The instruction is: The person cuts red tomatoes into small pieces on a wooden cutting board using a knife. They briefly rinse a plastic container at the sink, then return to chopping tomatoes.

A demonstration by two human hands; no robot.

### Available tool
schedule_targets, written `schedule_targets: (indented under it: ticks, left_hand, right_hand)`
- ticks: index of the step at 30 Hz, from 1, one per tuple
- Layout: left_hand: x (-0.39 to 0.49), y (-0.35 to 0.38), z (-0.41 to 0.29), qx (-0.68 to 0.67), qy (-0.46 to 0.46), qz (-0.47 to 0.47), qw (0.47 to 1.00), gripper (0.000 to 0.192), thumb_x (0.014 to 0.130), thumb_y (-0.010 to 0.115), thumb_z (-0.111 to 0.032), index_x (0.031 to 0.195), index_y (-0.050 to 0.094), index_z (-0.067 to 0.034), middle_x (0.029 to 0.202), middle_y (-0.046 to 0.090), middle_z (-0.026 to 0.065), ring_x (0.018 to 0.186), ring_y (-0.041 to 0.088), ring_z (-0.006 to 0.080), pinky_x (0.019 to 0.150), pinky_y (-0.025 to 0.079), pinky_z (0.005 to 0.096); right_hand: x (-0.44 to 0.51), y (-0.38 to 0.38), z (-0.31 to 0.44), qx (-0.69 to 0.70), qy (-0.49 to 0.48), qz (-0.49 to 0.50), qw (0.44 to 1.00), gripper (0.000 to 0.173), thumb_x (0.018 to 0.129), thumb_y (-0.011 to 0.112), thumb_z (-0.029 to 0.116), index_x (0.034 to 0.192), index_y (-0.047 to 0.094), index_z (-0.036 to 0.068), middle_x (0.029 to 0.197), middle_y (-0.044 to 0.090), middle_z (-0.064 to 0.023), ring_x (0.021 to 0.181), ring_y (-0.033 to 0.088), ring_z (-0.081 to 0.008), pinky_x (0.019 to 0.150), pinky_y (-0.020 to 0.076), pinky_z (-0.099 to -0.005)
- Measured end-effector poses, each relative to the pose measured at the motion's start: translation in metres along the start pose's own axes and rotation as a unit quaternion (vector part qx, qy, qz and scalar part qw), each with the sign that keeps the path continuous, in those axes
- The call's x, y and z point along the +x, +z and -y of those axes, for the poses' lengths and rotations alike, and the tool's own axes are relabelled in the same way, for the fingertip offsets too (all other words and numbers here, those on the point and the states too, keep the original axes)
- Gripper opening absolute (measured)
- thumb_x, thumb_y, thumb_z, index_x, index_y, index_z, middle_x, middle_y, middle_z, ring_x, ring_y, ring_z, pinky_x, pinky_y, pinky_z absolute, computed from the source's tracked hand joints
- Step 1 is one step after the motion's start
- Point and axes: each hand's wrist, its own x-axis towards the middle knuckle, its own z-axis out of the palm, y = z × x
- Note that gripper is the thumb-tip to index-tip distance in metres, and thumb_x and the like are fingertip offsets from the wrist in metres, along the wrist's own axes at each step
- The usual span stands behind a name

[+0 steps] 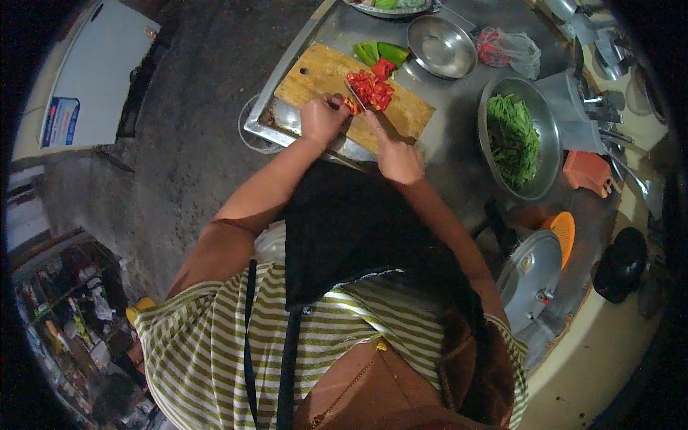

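Note:
On a wooden cutting board (317,70) lies a heap of chopped red pepper (371,91). My left hand (324,118) holds a small piece of red pepper (351,106) against the board with bent fingers. A knife (356,95) is in my right hand (398,153), its blade between that piece and the heap, the index finger stretched along it. The handle is hidden in my palm. A larger red pepper piece (383,69) and green pepper pieces (379,52) lie at the board's far edge.
A round steel dish (442,47) and a knotted plastic bag (508,51) stand beyond the board. To the right are a large metal bowl of cut green leaves (513,142), a red-orange container (587,172), a metal lid (529,279) and an orange strainer (564,236).

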Motion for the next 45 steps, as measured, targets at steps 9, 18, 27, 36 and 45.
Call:
schedule_targets:
  ticks: [9, 18, 27, 36, 45]
  left_hand:
    - [0.001, 0.001, -0.001, -0.018, -0.039, 0.022, 0.999, 0.021, 0.074, 0.080, -0.024, 0.080, 0.076, -0.004, 0.073, 0.070, 0.0189, 0.069, 0.070, 0.0342, 0.067, 0.055, 0.0411]
    - [0.000, 0.004, 0.006, -0.010, -0.003, 0.010, 1.000, 0.020, 0.074, 0.078, -0.024, 0.079, 0.076, -0.004, 0.072, 0.069, 0.0200, 0.067, 0.069, 0.0351, 0.065, 0.055, 0.0413]
    - [-0.005, -0.001, 0.003, 0.018, -0.011, 0.032, 0.999, 0.017, 0.079, 0.073, -0.023, 0.085, 0.078, -0.008, 0.075, 0.069, 0.0204, 0.068, 0.069, 0.0351, 0.065, 0.055, 0.0415]
    - [-0.009, -0.005, 0.009, 0.003, -0.004, 0.021, 1.000, 0.015, 0.081, 0.071, -0.022, 0.086, 0.079, -0.011, 0.075, 0.070, 0.0187, 0.071, 0.069, 0.0348, 0.066, 0.055, 0.0421]
    - [-0.008, -0.007, 0.005, 0.032, -0.036, 0.044, 0.998, 0.017, 0.079, 0.073, -0.025, 0.086, 0.078, -0.010, 0.079, 0.071, 0.0176, 0.074, 0.070, 0.0340, 0.069, 0.055, 0.0404]
  right_hand:
    - [-0.004, -0.005, 0.005, -0.018, 0.017, 0.048, 0.999, 0.088, 0.088, 0.047, 0.005, 0.156, 0.006, 0.042, 0.096, 0.068, -0.0299, 0.089, 0.069, -0.0458, 0.082, 0.0524, -0.0591]
    - [-0.001, 0.000, 0.007, -0.010, -0.027, -0.023, 0.999, 0.084, 0.088, 0.049, 0.007, 0.156, 0.013, 0.041, 0.084, 0.069, -0.0279, 0.080, 0.069, -0.0448, 0.075, 0.0541, -0.0580]
    - [0.008, 0.008, 0.006, -0.029, -0.018, -0.006, 0.999, 0.082, 0.088, 0.049, 0.007, 0.155, 0.017, 0.040, 0.085, 0.068, -0.0281, 0.080, 0.069, -0.0446, 0.076, 0.0541, -0.0574]
    - [-0.006, -0.005, 0.013, -0.029, -0.030, -0.007, 0.999, 0.080, 0.089, 0.048, 0.008, 0.155, 0.019, 0.040, 0.081, 0.068, -0.0267, 0.075, 0.069, -0.0439, 0.076, 0.0543, -0.0573]
    - [0.005, 0.012, 0.004, -0.028, -0.046, -0.034, 0.998, 0.076, 0.091, 0.048, 0.010, 0.155, 0.019, 0.041, 0.081, 0.068, -0.0261, 0.075, 0.069, -0.0435, 0.074, 0.0549, -0.0568]
